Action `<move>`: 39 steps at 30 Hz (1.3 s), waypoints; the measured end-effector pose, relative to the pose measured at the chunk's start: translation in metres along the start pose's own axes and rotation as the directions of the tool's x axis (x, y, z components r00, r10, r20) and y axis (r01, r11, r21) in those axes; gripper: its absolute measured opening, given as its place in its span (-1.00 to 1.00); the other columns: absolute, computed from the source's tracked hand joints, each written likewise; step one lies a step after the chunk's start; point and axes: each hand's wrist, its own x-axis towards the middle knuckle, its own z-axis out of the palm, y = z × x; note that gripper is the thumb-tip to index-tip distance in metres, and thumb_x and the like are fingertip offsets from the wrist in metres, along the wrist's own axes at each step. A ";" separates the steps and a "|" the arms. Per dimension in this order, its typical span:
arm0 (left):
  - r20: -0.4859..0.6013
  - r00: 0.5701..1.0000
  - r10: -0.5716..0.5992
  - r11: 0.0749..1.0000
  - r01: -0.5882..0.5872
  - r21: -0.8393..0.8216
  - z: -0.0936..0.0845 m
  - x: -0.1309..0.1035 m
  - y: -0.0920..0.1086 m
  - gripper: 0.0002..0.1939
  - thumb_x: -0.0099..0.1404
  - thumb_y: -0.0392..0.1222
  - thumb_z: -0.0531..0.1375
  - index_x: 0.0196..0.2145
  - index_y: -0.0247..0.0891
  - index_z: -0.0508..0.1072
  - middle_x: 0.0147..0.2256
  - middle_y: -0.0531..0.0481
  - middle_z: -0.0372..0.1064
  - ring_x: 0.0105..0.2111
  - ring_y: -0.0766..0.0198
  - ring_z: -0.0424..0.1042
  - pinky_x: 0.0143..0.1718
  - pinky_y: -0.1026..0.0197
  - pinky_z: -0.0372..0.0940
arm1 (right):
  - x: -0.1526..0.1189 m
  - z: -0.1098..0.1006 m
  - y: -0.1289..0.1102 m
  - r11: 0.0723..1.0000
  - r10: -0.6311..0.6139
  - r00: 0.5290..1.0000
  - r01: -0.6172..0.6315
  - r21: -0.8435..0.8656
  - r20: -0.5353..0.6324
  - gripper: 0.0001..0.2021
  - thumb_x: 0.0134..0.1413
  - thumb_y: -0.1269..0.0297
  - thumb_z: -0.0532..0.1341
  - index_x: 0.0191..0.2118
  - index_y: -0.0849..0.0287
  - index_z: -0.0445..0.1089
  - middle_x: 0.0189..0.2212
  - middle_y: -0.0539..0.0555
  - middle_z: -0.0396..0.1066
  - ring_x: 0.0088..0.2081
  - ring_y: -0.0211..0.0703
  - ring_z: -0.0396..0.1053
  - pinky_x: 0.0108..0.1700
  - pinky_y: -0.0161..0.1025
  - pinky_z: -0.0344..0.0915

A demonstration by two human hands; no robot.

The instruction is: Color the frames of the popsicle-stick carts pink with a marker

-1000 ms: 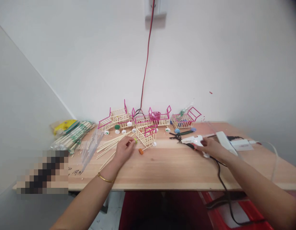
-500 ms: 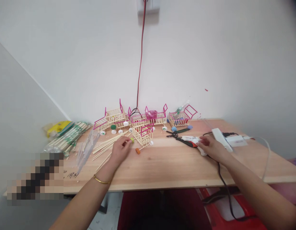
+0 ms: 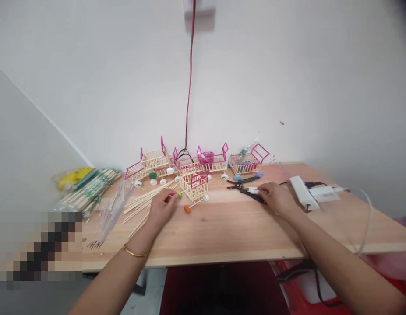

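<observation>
My left hand (image 3: 162,206) has its thumb and fingers pinched at a yellow-green bottle cap (image 3: 179,194), a wheel on a small cart (image 3: 193,188) built of wooden sticks with a magenta handle. An orange cap wheel (image 3: 187,209) on this cart faces me. To the right, my right hand (image 3: 275,199) is closed around a white tool (image 3: 253,190) that looks like a hot glue gun; the fingers hide most of it. Pliers (image 3: 252,195) with dark handles lie right beside it, partly under the hand.
Several more stick carts (image 3: 244,164) line the wall. Loose sticks (image 3: 145,201), clear plastic sleeves (image 3: 115,210) and bagged sticks (image 3: 91,188) lie at left. On the right are a white power strip (image 3: 303,192) and a cable (image 3: 368,214). A red stool (image 3: 298,293) stands below the table edge.
My right hand has shifted left and wrapped further over the white glue gun, covering more of it. My left hand stays at the green cap. The view has shifted slightly.
</observation>
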 end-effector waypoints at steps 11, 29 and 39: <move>0.001 1.000 0.015 1.000 -0.015 0.008 0.000 0.000 0.002 -0.82 0.28 -0.15 0.14 -0.38 -0.24 0.50 -0.41 0.01 0.47 -0.47 0.33 0.37 -0.41 0.29 0.26 | -0.005 -0.002 -0.003 0.993 -0.063 0.998 0.061 -0.099 -0.018 -0.81 0.16 0.30 0.10 -0.34 0.15 0.46 -0.26 0.15 0.48 -0.25 -0.06 0.40 -0.29 -0.23 0.16; 0.035 0.999 -0.005 1.000 0.005 -0.015 0.007 -0.002 -0.003 -0.83 0.30 -0.15 0.14 -0.33 -0.25 0.50 -0.38 -0.01 0.46 -0.43 0.32 0.37 -0.36 0.27 0.26 | -0.008 -0.016 -0.069 0.995 -0.052 0.999 0.052 0.081 -0.002 -0.74 0.27 0.14 -0.08 -0.30 0.11 0.27 -0.50 0.14 0.46 -0.48 -0.05 0.38 -0.45 -0.23 0.04; 0.306 0.947 0.096 0.994 -0.108 0.022 0.011 -0.009 -0.001 -0.76 0.23 -0.11 0.25 -0.19 -0.27 0.46 -0.35 0.01 0.40 -0.42 0.33 0.31 -0.34 0.28 0.22 | 0.014 0.001 -0.134 0.821 -0.217 0.976 0.182 0.541 0.000 -0.51 0.23 -0.07 0.00 -0.64 0.09 0.14 -0.69 0.00 0.29 -0.54 -0.18 0.29 -0.39 -0.24 0.13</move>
